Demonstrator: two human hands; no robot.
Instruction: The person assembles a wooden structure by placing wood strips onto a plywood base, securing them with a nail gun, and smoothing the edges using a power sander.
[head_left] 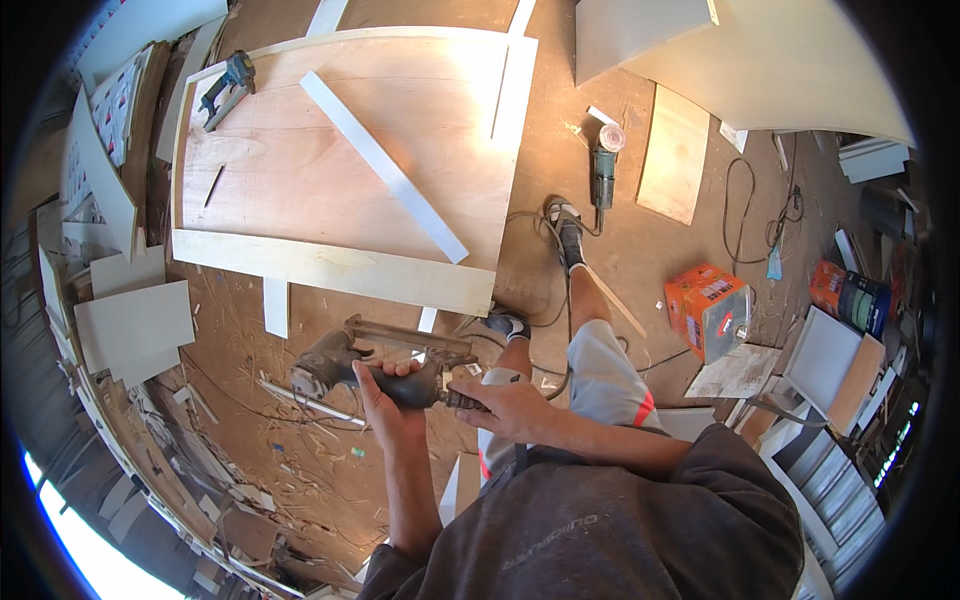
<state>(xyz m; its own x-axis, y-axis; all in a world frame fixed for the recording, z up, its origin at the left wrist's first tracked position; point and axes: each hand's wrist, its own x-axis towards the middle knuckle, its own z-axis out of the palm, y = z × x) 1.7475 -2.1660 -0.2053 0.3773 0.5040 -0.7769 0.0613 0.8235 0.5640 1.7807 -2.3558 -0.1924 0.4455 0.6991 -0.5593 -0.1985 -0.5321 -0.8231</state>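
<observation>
A dark, worn nail gun [325, 366] is held in front of my body, its long magazine lying across the far side. My left hand [392, 408] is closed round its handle from below. At the handle's end, my right hand [513, 410] grips the air hose coupling [462, 398]. Ahead lies a large wooden panel [270, 170] framed with pale strips. A white strip [385, 165] rests diagonally on it. A second nail gun [234, 82] sits at the panel's far left corner, and a thin dark stick [214, 187] lies nearer its left edge.
An angle grinder [603, 175] with its cord lies on the floor right of the panel, near my foot. Farther right are a flat board [675, 150] and an orange box [708, 308]. Board offcuts [137, 315] are piled left; hoses and wood scraps cross the floor.
</observation>
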